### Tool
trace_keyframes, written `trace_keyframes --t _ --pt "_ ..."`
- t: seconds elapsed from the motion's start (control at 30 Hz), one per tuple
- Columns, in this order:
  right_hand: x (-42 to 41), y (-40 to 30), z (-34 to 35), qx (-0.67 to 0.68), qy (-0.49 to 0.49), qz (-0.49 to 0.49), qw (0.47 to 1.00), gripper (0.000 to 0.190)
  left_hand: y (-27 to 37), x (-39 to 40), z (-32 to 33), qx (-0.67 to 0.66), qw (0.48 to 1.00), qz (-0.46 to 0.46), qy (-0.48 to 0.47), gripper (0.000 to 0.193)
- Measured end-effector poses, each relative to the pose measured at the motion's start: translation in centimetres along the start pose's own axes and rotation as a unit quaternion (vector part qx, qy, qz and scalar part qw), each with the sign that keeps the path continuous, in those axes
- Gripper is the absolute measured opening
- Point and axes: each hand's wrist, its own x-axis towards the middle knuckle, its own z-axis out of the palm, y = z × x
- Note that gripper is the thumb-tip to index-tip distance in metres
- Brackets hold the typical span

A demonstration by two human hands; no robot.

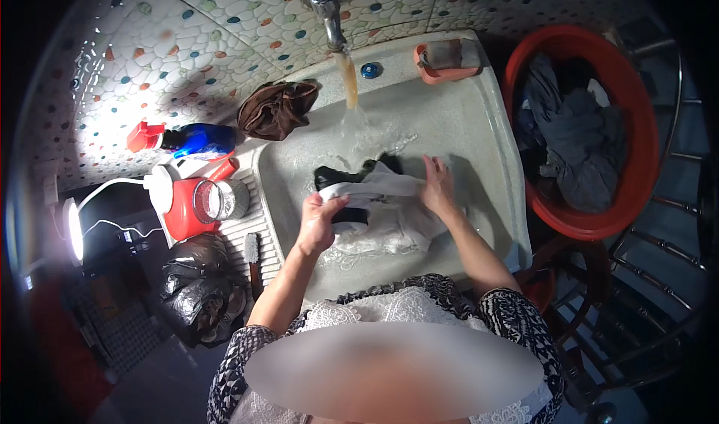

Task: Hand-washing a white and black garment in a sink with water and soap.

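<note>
Water runs from a metal faucet [330, 20] into a pale laundry sink [477, 115]. A wet white and black garment [373, 185] is stretched between my hands over the basin. My left hand [319, 222] grips its left end, thumb on top of the white cloth. At its right end, my right hand [438, 185] holds the white cloth, fingers pointing up. Below it, more white cloth [387, 233] lies in shallow water. The fingers' undersides are hidden.
A red basin [643, 137] of dark clothes stands right. A soap dish [441, 76] and brown cloth [275, 109] sit on the rim. Left are a blue spray bottle [205, 140], red container [182, 210], glass jar [231, 198], brush [251, 250], black plastic bag [196, 283] and lit lamp [74, 230].
</note>
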Motion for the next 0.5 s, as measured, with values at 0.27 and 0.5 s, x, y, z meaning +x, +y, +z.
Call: trace_keyframes --t 0.27,0.5 --pt "-3.2 -7.4 -5.5 -0.162 -0.338 -0.06 0.925 0.112 7.8 -11.7 3.7 -0.175 0.956 0.215 -0.097 0.045" --pt "-2.2 -10.3 3.1 0.239 -0.105 0.014 0.965 0.082 8.5 -12.5 5.5 -0.21 0.949 0.229 -0.043 0.043"
